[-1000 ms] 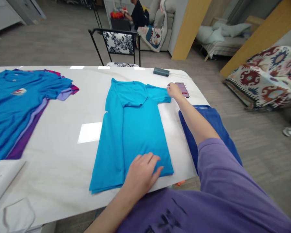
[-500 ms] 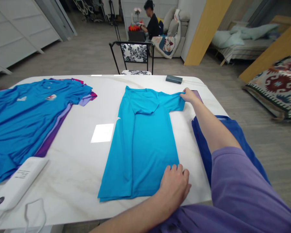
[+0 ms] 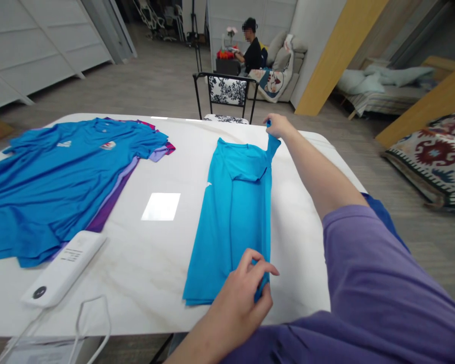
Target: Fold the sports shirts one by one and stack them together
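A bright turquoise fabric T-shirt (image 3: 246, 217) lies partly folded on the glossy white marbled tabletop (image 3: 155, 268), right of a spread deeper-blue T-shirt (image 3: 72, 189). The right hand (image 3: 278, 126) has its grip pinched on the far right sleeve (image 3: 273, 146) (raised upward); the left hand (image 3: 244, 293), its grip narrow, holds the near right edge.

Home, sofa (image 3: 296, 61), bed (image 3: 375, 99), floral chair (image 3: 228, 90)
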`<state>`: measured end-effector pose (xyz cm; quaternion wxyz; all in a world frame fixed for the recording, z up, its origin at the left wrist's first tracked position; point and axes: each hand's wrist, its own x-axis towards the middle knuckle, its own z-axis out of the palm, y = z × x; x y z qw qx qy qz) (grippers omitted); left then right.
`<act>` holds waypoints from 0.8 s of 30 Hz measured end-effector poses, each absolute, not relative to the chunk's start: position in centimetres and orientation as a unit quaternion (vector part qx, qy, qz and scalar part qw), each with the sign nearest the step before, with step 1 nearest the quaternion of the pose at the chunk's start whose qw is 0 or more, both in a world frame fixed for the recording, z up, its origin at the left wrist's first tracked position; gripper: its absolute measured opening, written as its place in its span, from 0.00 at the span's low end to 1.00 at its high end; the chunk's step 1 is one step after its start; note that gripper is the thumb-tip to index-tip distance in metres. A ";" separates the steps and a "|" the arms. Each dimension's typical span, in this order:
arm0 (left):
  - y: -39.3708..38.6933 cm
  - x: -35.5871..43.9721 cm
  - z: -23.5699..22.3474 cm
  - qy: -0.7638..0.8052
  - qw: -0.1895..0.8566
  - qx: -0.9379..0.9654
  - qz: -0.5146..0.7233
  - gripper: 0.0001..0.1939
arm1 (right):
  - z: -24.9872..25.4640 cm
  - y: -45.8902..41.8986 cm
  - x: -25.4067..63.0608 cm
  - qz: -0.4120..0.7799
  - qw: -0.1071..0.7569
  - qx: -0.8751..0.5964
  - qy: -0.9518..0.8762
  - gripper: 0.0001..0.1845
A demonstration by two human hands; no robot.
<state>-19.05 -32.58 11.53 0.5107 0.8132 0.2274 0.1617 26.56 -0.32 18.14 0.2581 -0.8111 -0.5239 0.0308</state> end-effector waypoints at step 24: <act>-30.7 -26.1 3.7 0.358 0.480 0.787 0.147 0.19 | 4.9 -4.7 12.0 0.099 0.155 -0.698 -0.692 0.20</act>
